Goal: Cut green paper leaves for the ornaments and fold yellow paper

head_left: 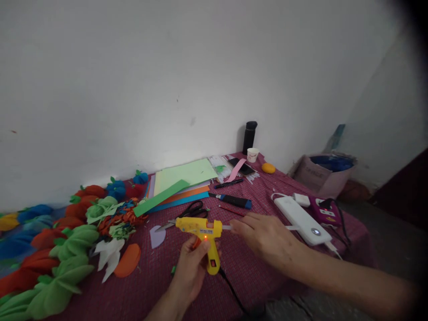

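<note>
My left hand [190, 267] is wrapped round the handle of a yellow hot glue gun [202, 232], a finger on its orange trigger, its red light lit and its nozzle pointing left. My right hand [264, 234] is at the back of the gun, fingers pinched on the clear glue stick [227, 227] that sticks out of it. Black-handled scissors [189, 213] lie just behind the gun. A pale lilac paper piece [156, 236] and an orange paper piece [127, 260] lie to the left on the dark red cloth [154, 285].
Green, orange and blue paper flowers [63, 249] pile at the left. Coloured paper sheets [182, 183], a blue-black cutter [232, 200], a pen [229, 183], a white power bank [301, 218], a purple device [324, 211], a phone [243, 167], a paper cup [252, 154], a black bottle [249, 136] and a box [323, 174] lie beyond.
</note>
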Action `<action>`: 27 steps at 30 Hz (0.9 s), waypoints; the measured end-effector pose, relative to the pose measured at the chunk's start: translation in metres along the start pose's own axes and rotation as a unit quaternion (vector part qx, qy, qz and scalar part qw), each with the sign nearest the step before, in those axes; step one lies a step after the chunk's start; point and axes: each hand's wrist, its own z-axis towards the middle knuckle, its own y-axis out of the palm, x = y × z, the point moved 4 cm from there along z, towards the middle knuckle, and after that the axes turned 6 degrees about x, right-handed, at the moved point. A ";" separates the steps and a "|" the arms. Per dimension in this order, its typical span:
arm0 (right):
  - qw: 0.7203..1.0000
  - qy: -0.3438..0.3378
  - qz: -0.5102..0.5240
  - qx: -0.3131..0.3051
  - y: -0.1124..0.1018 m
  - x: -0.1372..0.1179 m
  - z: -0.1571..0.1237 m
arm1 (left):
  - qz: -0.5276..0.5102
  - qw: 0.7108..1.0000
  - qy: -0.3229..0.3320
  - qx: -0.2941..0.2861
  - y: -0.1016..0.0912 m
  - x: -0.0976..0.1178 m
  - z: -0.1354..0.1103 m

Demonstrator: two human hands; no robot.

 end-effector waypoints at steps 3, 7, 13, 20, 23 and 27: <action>1.000 0.014 0.022 -0.003 0.004 0.002 -0.002 | 0.002 1.000 0.000 -0.003 0.000 -0.001 0.000; 0.996 0.046 0.074 -0.036 0.006 0.006 -0.002 | 0.004 1.000 0.002 -0.003 -0.001 -0.002 0.000; 0.971 0.093 0.197 -0.097 0.008 0.012 0.000 | 0.011 1.000 0.000 -0.007 -0.002 -0.003 0.000; 0.991 0.093 0.092 -0.036 0.004 0.017 -0.004 | -0.001 1.000 -0.003 0.013 -0.003 -0.004 0.004; 0.994 0.085 0.048 -0.058 0.002 0.016 -0.005 | 0.004 1.000 -0.006 0.025 -0.004 -0.004 0.005; 0.993 0.081 0.046 -0.076 0.005 0.014 -0.004 | 0.006 1.000 -0.012 0.024 -0.008 -0.006 0.006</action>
